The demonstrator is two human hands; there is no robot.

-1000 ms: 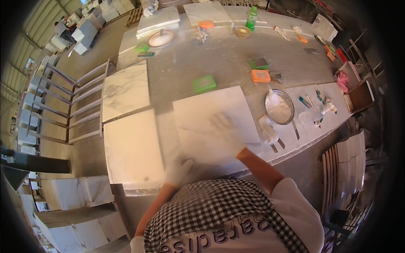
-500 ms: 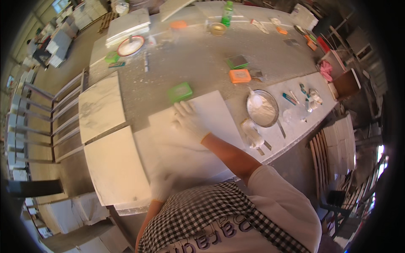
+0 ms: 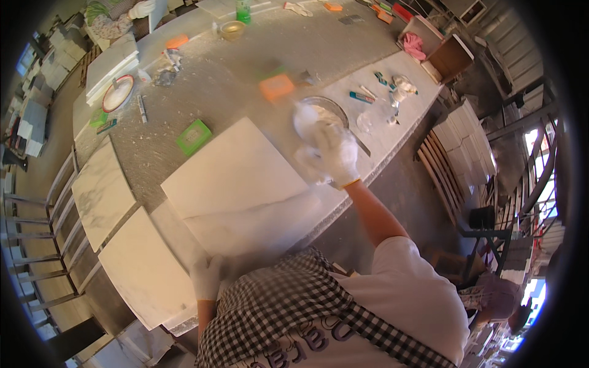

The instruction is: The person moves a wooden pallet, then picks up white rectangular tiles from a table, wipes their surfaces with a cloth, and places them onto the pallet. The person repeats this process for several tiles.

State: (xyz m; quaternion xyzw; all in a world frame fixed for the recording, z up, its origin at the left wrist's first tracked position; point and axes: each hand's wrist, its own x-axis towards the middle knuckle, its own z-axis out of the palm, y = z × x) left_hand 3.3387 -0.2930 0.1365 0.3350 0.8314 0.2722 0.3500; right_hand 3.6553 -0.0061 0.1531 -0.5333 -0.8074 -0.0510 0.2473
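A white marble slab with a faint grey vein lies on the worktable before me. My left hand, in a white glove, is at the slab's near left edge; its fingers are partly hidden and blurred. My right hand, also gloved, has its fingers smeared by motion at the near side of a round metal bowl of white powder. A blurred white shape shows at the bowl's left side. Whether the right hand grips anything, I cannot make out. Past the slab's far left edge is a green block.
Two more marble slabs lie at the left. An orange block, a red-rimmed dish and a brass-coloured bowl stand farther back. Another person's gloved hand shows at far left; a person in a cap is at right.
My right hand has left the slab's surface and moved right to the powder bowl. My left hand stays near the slab's near edge. The whole view has turned and shifted.
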